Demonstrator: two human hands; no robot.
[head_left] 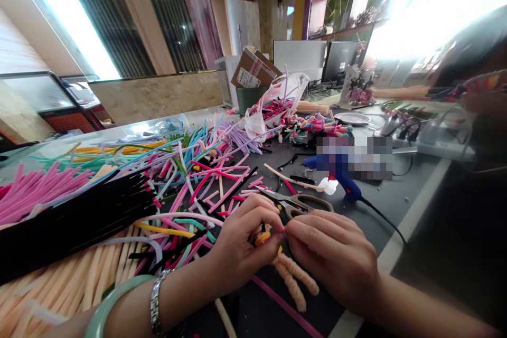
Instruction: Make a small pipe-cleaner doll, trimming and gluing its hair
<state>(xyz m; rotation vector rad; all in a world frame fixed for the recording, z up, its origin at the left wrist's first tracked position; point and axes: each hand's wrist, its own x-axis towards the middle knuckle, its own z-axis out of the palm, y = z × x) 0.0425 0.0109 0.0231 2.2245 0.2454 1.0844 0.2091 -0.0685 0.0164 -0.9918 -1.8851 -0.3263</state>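
Observation:
My left hand (251, 235) is closed around a small figure of twisted pipe cleaners, with a yellow and orange part (263, 237) showing between the fingers. Two peach fuzzy legs (295, 277) hang below it, over the dark table. My right hand (336, 256) is closed in a pinch, its fingertips meeting those of my left hand; whatever is between them is too small to make out. Just behind the hands lie scissors (312, 204) with grey-green handles. Farther back is a blue glue gun (338, 171) with a black cord.
Loose pipe cleaners (214, 179) in many colours cover the left and middle. Black (79, 216) and peach bundles (87, 280) lie near left. Behind stand a cardboard box (255, 68), a plastic bag (277, 105) and monitors. Another person's hand (485, 108) is at the right.

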